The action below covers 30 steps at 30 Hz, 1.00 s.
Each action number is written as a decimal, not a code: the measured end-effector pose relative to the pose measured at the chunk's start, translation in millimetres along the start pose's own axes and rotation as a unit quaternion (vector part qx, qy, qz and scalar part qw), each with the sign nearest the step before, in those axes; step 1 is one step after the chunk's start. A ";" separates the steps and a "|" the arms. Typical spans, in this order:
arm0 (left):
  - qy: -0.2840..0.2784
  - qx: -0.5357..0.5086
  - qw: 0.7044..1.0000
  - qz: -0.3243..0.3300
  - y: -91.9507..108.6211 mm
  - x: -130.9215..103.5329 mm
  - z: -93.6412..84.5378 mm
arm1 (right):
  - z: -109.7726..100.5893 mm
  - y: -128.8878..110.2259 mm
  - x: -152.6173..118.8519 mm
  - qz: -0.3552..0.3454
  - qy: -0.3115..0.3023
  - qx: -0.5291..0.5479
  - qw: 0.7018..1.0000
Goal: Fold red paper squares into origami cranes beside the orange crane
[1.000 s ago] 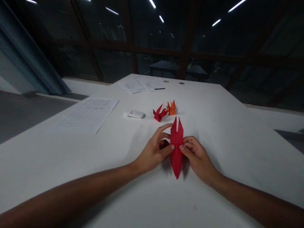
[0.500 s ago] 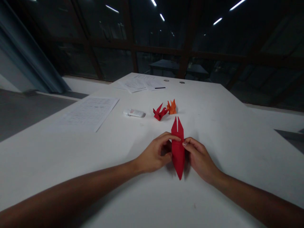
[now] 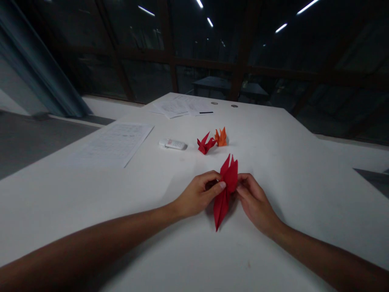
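A broad white table [image 3: 194,259] is set before dark windows [image 3: 202,40], in which light strips and another table are seen. To the left, a blue curtain [image 3: 33,61] is hung above a grey floor [image 3: 27,136]. A printed sheet [image 3: 112,144] is laid near the table's left edge; farther back, loose papers [image 3: 176,107] are spread, with a thin dark strip [image 3: 206,112] beside them. Two small discs [image 3: 214,103] are seen close to the far edge. Near the middle, a white bottle [image 3: 173,144] is laid on its side, and to its right a red paper bird [image 3: 206,145] and an orange paper bird [image 3: 221,136] are placed close together.

In front of these, the folded red paper [image 3: 221,200] is held between the two hands, its points directed away and toward the wearer. By the left hand [image 3: 196,196] it is pinched, the thumb pressed on the near face. The fingers of the right hand [image 3: 257,202] are curled at its right edge; whether they are closed on it cannot be told, the tips being partly hidden.
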<state>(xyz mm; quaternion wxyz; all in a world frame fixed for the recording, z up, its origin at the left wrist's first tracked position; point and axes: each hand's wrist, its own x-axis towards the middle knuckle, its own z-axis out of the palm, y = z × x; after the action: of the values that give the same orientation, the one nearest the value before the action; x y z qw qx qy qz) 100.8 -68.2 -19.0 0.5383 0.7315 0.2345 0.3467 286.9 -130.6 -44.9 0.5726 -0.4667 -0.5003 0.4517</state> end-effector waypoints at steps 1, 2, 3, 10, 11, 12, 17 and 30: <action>0.003 -0.003 1.000 -0.008 -0.8 0.3 0.1 | 0.4 -0.6 -1.2 -0.012 -0.001 -0.002 1.000; 0.005 -0.005 1.000 -0.015 -1.5 0.6 0.2 | 0.9 -1.7 -2.5 -0.021 -0.003 -0.005 1.000; 0.006 -0.010 1.000 -0.020 -2.2 0.9 0.3 | 1.3 -3.4 -3.9 -0.029 -0.008 -0.007 1.000; 0.001 -0.076 0.997 -0.026 -3.8 0.9 1.4 | 3.4 -9.7 -9.9 -0.053 -0.033 -0.025 0.998; 0.000 -0.074 0.997 -0.028 -3.7 0.4 1.3 | 3.6 -8.8 -9.4 -0.055 -0.029 -0.026 0.998; 0.000 -0.069 0.997 -0.029 -3.5 -0.3 1.1 | 3.7 -7.9 -8.7 -0.054 -0.024 -0.023 0.998; 0.007 -0.023 1.000 0.002 -1.6 -4.4 0.3 | 4.0 -6.9 -5.2 -0.020 -0.019 0.022 0.999; 0.030 0.050 0.997 0.055 -1.1 -4.9 -2.9 | -0.6 -2.2 -2.1 -0.039 0.023 0.004 0.999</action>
<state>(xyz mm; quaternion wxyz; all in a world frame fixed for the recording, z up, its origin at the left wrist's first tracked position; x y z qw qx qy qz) 95.4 -69.5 -20.8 0.4742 0.7583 0.2271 0.3853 287.5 -133.1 -43.0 0.6028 -0.4547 -0.5036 0.4199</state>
